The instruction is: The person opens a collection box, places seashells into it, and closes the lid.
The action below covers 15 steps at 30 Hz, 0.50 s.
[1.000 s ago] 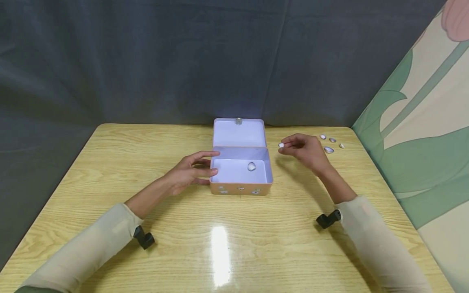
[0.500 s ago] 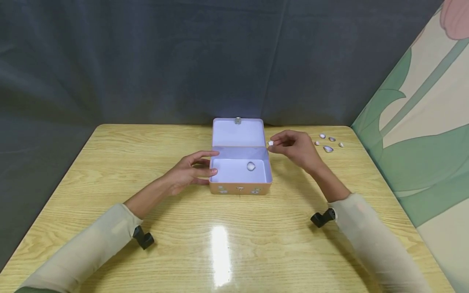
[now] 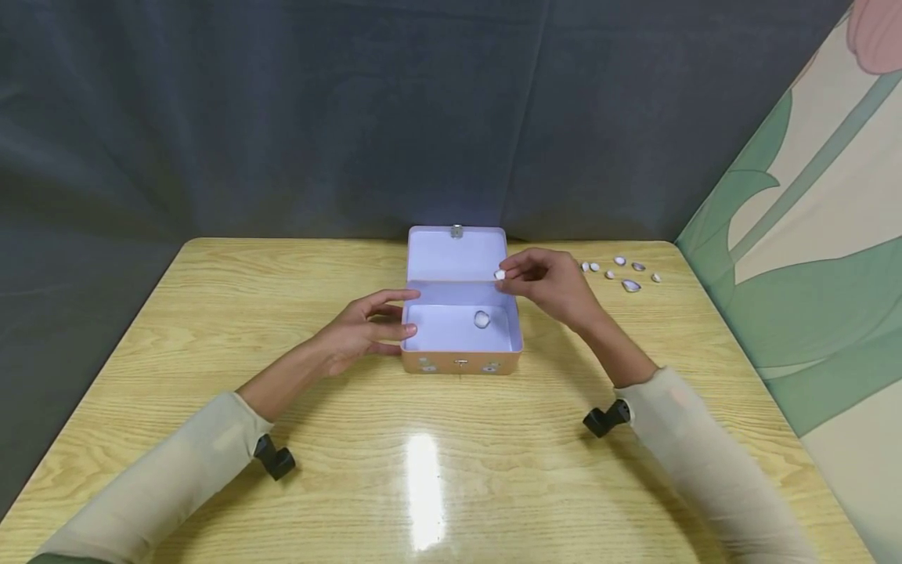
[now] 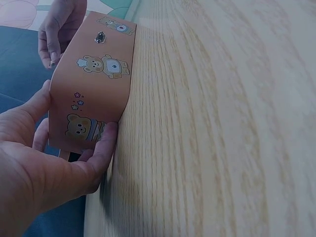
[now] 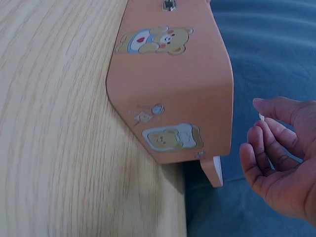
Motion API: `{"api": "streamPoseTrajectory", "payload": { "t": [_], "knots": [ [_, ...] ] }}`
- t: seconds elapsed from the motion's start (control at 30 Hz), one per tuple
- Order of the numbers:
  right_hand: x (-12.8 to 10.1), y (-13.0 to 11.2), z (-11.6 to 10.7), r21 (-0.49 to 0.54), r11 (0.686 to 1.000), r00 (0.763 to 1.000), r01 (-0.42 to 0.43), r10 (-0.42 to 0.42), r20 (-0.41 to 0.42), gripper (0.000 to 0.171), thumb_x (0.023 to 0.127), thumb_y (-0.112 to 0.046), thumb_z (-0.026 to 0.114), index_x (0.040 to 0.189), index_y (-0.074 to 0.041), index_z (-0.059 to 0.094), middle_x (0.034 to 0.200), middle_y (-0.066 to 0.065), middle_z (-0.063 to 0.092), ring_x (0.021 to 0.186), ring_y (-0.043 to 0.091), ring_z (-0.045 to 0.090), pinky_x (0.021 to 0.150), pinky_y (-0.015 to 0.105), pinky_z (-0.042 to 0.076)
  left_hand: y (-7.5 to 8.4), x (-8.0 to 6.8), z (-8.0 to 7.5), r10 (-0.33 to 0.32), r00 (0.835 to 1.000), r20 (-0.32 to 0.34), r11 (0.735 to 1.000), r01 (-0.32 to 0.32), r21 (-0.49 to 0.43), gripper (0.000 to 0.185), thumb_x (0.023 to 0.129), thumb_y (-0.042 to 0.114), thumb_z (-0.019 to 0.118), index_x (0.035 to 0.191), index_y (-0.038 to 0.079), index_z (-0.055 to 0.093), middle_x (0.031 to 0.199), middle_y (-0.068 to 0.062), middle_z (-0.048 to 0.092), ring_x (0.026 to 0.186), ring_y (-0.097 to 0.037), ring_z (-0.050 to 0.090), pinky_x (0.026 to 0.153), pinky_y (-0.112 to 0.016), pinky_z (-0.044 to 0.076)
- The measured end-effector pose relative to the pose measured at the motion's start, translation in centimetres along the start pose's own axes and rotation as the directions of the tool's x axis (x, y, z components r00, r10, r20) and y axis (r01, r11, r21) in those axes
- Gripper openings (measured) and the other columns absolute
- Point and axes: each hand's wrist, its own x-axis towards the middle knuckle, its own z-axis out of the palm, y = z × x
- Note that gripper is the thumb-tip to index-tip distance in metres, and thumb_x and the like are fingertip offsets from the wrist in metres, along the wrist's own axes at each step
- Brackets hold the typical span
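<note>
A tin box, orange outside with bear pictures and lilac inside, stands with its lid raised at the back. My left hand holds the box's left end, its thumb and fingers spread around the side. Over the box's back right corner, in front of the lid, my right hand pinches a small white seashell between thumb and fingers. Another seashell lies on the box floor, right of centre. In the right wrist view, only a sliver of the pinched seashell shows.
Several small seashells lie at the back right of the wooden table, beyond my right hand. A dark curtain hangs along the back edge. To the right stands a flower-patterned panel.
My right hand has moved left with the pinched seashell, from beside the box to over its back right corner. More loose seashells show behind it. The left hand and box stay put.
</note>
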Motion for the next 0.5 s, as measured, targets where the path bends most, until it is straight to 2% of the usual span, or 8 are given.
{"api": "streamPoseTrajectory", "payload": {
  "t": [0.5],
  "knots": [
    [0.2,-1.2,2.5,0.050,0.998,0.998,0.034,-0.036,0.056,0.026,0.095,-0.010,0.091,0.119,-0.003,0.083,0.106,0.014,0.081,0.093,0.021,0.073,0.077,0.018,0.060,-0.1,0.1,0.0,-0.007,1.000,-0.006,1.000,0.007,-0.007,0.069,0.107,0.004,0.076,0.169,0.018,0.052,0.161,-0.025,0.045,0.126,-0.031,0.067,0.106,-0.045,0.069]
  ]
}}
